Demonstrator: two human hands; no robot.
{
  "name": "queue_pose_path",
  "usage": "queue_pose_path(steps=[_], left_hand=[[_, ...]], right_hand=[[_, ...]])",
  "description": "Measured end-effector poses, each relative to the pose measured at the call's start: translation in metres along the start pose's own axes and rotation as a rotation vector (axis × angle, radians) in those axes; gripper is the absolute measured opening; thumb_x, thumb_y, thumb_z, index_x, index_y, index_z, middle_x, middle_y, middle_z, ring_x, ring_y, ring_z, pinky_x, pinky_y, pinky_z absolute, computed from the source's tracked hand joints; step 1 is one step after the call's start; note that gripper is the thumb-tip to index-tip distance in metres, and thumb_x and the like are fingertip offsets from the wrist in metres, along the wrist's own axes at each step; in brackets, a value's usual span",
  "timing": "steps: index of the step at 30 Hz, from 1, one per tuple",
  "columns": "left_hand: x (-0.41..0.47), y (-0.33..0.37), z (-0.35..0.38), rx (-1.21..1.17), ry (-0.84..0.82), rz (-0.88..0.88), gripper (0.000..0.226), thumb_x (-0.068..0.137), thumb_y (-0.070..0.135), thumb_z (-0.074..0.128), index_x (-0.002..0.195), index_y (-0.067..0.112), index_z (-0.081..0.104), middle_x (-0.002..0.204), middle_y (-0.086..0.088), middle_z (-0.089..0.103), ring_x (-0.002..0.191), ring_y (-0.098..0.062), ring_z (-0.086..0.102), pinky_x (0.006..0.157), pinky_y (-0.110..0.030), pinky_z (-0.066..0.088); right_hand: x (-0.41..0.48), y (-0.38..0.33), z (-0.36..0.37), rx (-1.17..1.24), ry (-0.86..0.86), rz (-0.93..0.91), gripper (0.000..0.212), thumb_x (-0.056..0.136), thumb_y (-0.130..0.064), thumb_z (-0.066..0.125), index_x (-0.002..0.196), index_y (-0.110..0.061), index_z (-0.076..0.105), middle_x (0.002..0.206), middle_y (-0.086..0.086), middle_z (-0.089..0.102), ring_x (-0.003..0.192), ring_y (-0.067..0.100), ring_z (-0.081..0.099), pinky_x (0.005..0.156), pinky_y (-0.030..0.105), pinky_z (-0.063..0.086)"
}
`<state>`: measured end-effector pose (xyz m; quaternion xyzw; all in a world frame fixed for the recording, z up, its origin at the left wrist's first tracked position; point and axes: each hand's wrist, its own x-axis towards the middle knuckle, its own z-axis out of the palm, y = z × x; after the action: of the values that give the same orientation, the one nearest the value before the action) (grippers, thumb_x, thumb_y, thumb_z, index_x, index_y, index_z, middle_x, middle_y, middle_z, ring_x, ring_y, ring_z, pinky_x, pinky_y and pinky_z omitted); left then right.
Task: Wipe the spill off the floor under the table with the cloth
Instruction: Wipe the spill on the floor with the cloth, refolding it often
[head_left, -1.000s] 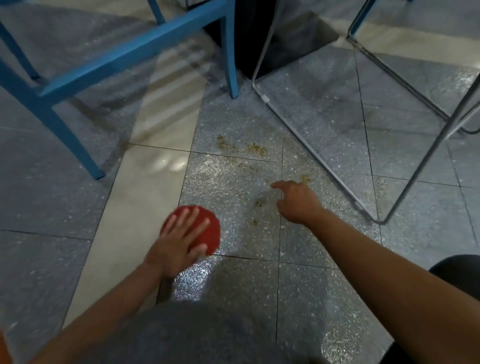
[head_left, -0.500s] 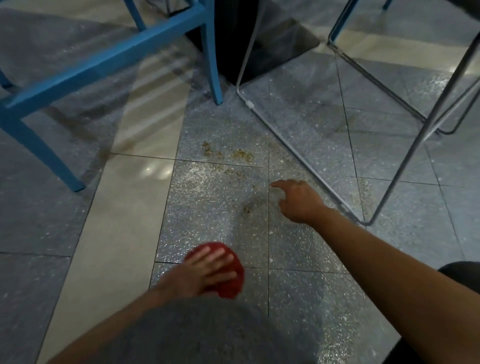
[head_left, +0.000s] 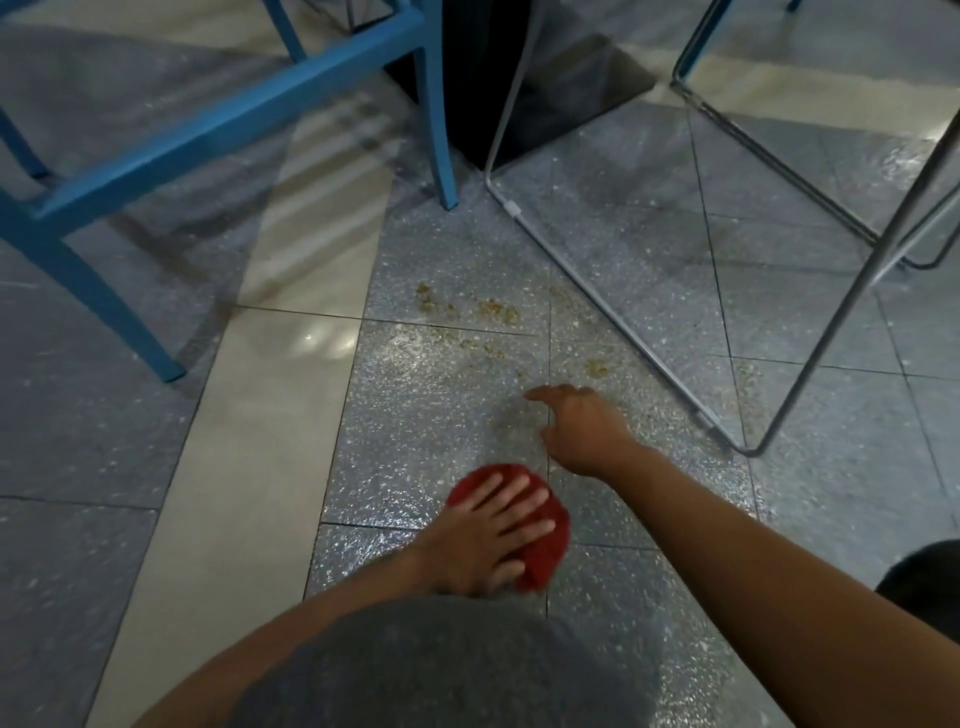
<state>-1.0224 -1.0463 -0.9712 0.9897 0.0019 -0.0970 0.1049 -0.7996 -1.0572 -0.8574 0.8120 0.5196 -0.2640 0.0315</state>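
A red cloth lies bunched on the speckled grey floor tile near me. My left hand presses flat on top of it, fingers spread and straight. A yellowish-brown crumbly spill is scattered over the tiles farther away, with a smaller patch to its right. My right hand rests on the floor between the cloth and the spill, forefinger stretched out to the left, the other fingers curled under, holding nothing.
A blue chair frame stands at the far left with one leg close to the spill. A thin grey metal frame runs along the floor right of the spill. A dark table base sits beyond. A pale floor strip runs on the left.
My left hand has slid the red cloth toward me and to the right across the tile, leaving a wet sheen. My right hand has stayed put on the floor.
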Motion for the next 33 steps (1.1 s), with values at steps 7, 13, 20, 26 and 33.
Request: queue_pose_path(steps=[7, 13, 20, 26, 33], left_hand=[[-0.104, -0.107, -0.006, -0.150, 0.078, -0.776, 0.072, 0.104, 0.069, 0.022, 0.167, 0.042, 0.001, 0.177, -0.001, -0.009, 0.164, -0.031, -0.003, 0.131, -0.055, 0.004], [-0.042, -0.005, 0.008, -0.255, 0.219, -1.017, 0.073, 0.105, 0.057, 0.027, 0.169, 0.026, 0.008, 0.176, -0.012, -0.001, 0.163, -0.037, -0.002, 0.130, -0.059, 0.004], [-0.103, -0.026, 0.029, -0.010, 0.176, -0.323, 0.062, 0.105, 0.058, 0.046, 0.163, 0.041, 0.032, 0.175, -0.001, 0.020, 0.161, -0.030, 0.021, 0.128, -0.051, 0.017], [-0.145, -0.078, 0.019, -0.324, 0.263, -1.350, 0.070, 0.105, 0.058, 0.015, 0.167, 0.027, 0.027, 0.175, -0.012, 0.016, 0.161, -0.038, 0.013, 0.129, -0.060, 0.014], [-0.097, 0.045, 0.016, -0.426, 0.267, -0.925, 0.054, 0.092, 0.038, 0.042, 0.143, 0.025, 0.056, 0.156, -0.008, 0.052, 0.133, -0.038, 0.062, 0.104, -0.056, 0.054]], right_hand=[[-0.007, 0.006, 0.011, 0.032, 0.008, 0.029, 0.056, 0.090, -0.022, 0.057, 0.144, -0.034, 0.048, 0.143, 0.005, 0.057, 0.128, 0.029, 0.052, 0.107, 0.043, 0.046], [0.000, -0.023, 0.015, 0.039, -0.028, -0.049, 0.057, 0.092, -0.024, 0.058, 0.147, -0.033, 0.044, 0.148, 0.005, 0.052, 0.134, 0.029, 0.047, 0.109, 0.041, 0.044], [0.011, -0.036, 0.003, -0.016, -0.022, -0.127, 0.056, 0.094, -0.029, 0.058, 0.148, -0.033, 0.043, 0.149, 0.003, 0.050, 0.135, 0.028, 0.045, 0.109, 0.040, 0.042], [0.004, -0.048, 0.010, -0.023, -0.068, -0.146, 0.055, 0.096, -0.031, 0.057, 0.149, -0.034, 0.043, 0.149, 0.003, 0.051, 0.134, 0.027, 0.047, 0.108, 0.040, 0.042], [0.002, -0.069, 0.015, 0.022, -0.140, -0.185, 0.052, 0.094, -0.034, 0.061, 0.144, -0.035, 0.047, 0.148, 0.003, 0.051, 0.134, 0.028, 0.046, 0.111, 0.044, 0.041]])
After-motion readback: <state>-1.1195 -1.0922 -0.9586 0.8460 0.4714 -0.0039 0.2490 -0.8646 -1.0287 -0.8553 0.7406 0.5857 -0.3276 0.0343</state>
